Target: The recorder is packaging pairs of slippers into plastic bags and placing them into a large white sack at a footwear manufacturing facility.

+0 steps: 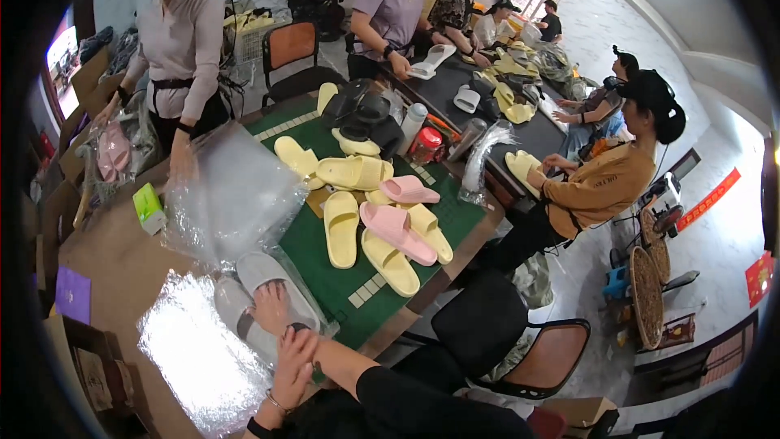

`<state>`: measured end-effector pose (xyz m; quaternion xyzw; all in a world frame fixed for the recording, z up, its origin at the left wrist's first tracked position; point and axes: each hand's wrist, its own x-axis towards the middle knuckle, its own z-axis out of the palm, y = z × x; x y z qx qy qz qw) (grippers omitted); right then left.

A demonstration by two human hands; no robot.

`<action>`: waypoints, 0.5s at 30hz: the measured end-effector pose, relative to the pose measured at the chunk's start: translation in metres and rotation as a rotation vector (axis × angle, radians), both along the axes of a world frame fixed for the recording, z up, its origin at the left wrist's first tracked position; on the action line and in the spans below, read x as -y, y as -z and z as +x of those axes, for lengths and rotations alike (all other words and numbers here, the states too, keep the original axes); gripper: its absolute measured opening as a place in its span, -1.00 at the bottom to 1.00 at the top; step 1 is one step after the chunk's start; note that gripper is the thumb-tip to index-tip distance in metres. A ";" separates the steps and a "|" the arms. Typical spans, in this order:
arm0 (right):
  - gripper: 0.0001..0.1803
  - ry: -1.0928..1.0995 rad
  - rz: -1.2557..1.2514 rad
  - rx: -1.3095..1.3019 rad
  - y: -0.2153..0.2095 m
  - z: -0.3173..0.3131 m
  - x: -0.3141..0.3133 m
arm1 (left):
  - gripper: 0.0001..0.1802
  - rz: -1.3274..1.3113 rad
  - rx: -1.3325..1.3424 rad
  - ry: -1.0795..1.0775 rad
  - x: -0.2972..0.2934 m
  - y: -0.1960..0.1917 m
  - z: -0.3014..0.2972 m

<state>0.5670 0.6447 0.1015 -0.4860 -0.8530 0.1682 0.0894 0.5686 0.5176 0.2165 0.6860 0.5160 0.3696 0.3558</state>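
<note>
Plainly, in the head view, the right hand (pixel 270 307) rests on the pair of grey slippers (pixel 264 268), which lie inside a clear bag (pixel 307 276) on the near part of the brown tabletop (pixel 106 260). Its fingers look loosely spread rather than clenched; whether they press or grip, I cannot tell. One slipper reaches beyond those fingers and to their right, while its mate lies just left of them. Their long axes slant from far left to near right, roughly along the right forearm. The right hand is the nearer one. The left hand (pixel 294 358) sits behind, its fingers laid over the right wrist by a dark wristband (pixel 300 328), and I cannot tell whether they pinch it. A shiny silver sheet (pixel 195 358) lies to the left; yellow slippers (pixel 340 228) and pink slippers (pixel 398 232) lie beyond, on a green mat (pixel 309 248).
</note>
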 end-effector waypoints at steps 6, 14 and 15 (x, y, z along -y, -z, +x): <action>-0.46 -0.419 0.055 -0.182 0.001 0.096 0.036 | -0.30 -0.167 -0.127 -0.676 0.017 0.073 -0.033; -0.77 0.188 -0.043 -0.297 0.036 0.281 0.037 | -0.26 -0.830 0.553 -1.018 0.050 0.146 -0.053; -0.84 0.280 -0.073 -0.385 0.040 0.288 0.024 | -0.26 -0.841 0.555 -1.029 0.050 0.147 -0.056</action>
